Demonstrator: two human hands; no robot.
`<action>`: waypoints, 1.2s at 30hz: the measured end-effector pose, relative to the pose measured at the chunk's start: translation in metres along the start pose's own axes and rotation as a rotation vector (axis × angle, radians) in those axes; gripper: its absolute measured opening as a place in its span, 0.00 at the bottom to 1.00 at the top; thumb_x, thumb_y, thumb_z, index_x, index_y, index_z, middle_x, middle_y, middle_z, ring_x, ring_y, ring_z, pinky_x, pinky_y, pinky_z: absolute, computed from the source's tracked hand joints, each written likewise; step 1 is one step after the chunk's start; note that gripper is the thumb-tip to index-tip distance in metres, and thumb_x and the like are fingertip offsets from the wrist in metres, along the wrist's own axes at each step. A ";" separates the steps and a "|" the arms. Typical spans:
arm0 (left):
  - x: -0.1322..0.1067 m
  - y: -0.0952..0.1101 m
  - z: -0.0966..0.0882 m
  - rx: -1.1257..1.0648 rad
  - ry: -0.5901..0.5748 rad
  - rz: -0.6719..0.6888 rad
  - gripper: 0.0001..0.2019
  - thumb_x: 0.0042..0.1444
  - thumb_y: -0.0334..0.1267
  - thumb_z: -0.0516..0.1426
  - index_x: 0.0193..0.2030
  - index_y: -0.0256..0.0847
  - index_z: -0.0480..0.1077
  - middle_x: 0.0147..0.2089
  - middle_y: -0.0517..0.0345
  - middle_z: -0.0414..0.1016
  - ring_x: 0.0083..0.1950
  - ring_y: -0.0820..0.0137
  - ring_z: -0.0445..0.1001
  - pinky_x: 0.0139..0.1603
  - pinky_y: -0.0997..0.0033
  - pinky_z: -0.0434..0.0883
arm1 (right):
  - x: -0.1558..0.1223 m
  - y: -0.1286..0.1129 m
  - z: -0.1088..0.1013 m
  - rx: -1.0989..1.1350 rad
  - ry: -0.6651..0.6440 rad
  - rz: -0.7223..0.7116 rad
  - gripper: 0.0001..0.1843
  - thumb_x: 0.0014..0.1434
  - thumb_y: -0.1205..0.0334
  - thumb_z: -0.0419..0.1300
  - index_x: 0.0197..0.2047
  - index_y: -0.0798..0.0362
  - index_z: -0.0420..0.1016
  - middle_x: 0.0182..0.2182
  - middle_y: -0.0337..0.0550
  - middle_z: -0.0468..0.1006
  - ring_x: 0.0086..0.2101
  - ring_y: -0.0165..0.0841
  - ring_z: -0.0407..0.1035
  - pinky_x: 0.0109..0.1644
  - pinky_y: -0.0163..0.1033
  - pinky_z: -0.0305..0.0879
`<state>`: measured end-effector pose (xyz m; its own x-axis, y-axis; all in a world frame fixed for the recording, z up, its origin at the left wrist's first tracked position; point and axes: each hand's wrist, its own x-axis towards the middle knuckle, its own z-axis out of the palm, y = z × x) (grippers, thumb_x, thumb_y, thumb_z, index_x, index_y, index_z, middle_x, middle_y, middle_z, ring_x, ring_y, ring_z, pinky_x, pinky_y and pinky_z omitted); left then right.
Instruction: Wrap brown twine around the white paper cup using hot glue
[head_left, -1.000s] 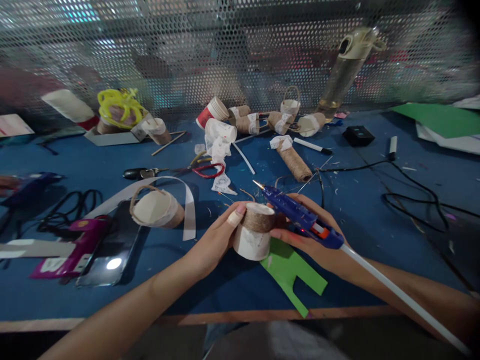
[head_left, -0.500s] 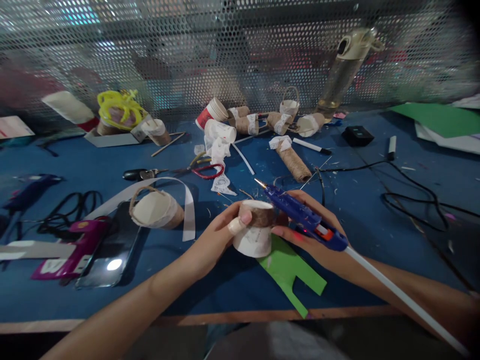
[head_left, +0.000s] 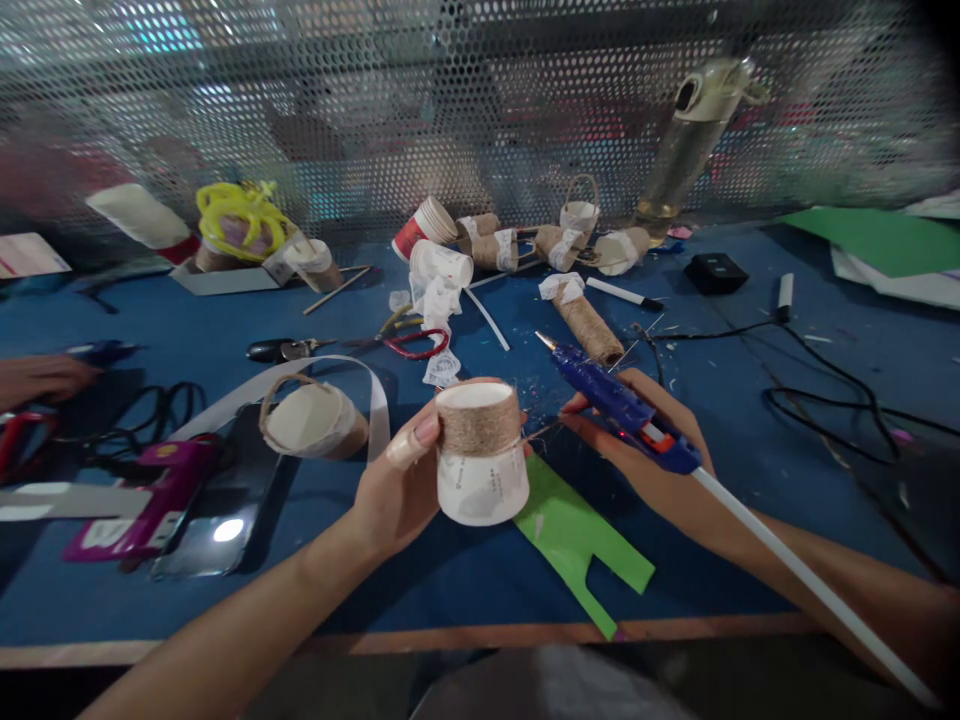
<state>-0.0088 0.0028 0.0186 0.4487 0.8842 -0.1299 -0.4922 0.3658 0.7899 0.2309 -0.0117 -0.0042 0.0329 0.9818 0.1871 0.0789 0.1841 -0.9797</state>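
Observation:
My left hand [head_left: 401, 480] is closed around a white paper cup [head_left: 484, 490], its upper part wrapped in brown jute twine [head_left: 478, 425]. The cup is tilted slightly, wider end down. In my right hand [head_left: 637, 430] is a blue hot glue gun [head_left: 607, 400] with a white glue stick [head_left: 795, 570] trailing from its back. The nozzle points up and left, apart from the cup. A strand of twine runs from the cup to the fingertips of my right hand. Under the cup lies a piece of green paper [head_left: 577, 540].
Left of the cup are a small twine-handled basket [head_left: 315, 420], a phone [head_left: 225, 510] and a purple glue gun [head_left: 142, 500]. Another person's hand [head_left: 45, 380] is at the left edge. Red-handled scissors [head_left: 416, 343], a twine roll [head_left: 589, 325] and a black cable [head_left: 712, 335] lie beyond.
The cup has moved left and turned, showing more of its side. My right hand and the glue gun have shifted right, stretching the twine. Another person's hand has appeared at the left.

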 end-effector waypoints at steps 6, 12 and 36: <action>0.006 -0.004 -0.005 -0.006 0.054 0.067 0.19 0.55 0.53 0.66 0.47 0.44 0.82 0.50 0.52 0.85 0.58 0.47 0.79 0.59 0.51 0.74 | -0.001 -0.011 -0.003 -0.164 0.148 -0.152 0.09 0.57 0.66 0.73 0.38 0.46 0.78 0.34 0.35 0.86 0.34 0.34 0.82 0.41 0.38 0.80; 0.009 -0.008 -0.010 0.044 0.107 0.102 0.21 0.60 0.52 0.63 0.54 0.42 0.78 0.50 0.50 0.84 0.59 0.49 0.79 0.59 0.52 0.73 | -0.018 -0.028 -0.003 -0.237 0.238 -0.301 0.13 0.54 0.67 0.75 0.37 0.45 0.77 0.32 0.33 0.86 0.32 0.33 0.82 0.43 0.37 0.80; 0.008 -0.011 -0.009 0.140 0.177 0.199 0.26 0.58 0.56 0.64 0.59 0.43 0.75 0.57 0.48 0.80 0.63 0.48 0.74 0.61 0.52 0.71 | -0.010 -0.006 -0.014 -0.271 -0.329 -0.428 0.12 0.58 0.71 0.65 0.37 0.47 0.66 0.31 0.37 0.70 0.30 0.32 0.67 0.34 0.38 0.65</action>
<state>-0.0064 0.0083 0.0040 0.2104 0.9760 -0.0568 -0.4441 0.1472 0.8838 0.2438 -0.0237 0.0011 -0.3645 0.7938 0.4868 0.2691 0.5902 -0.7611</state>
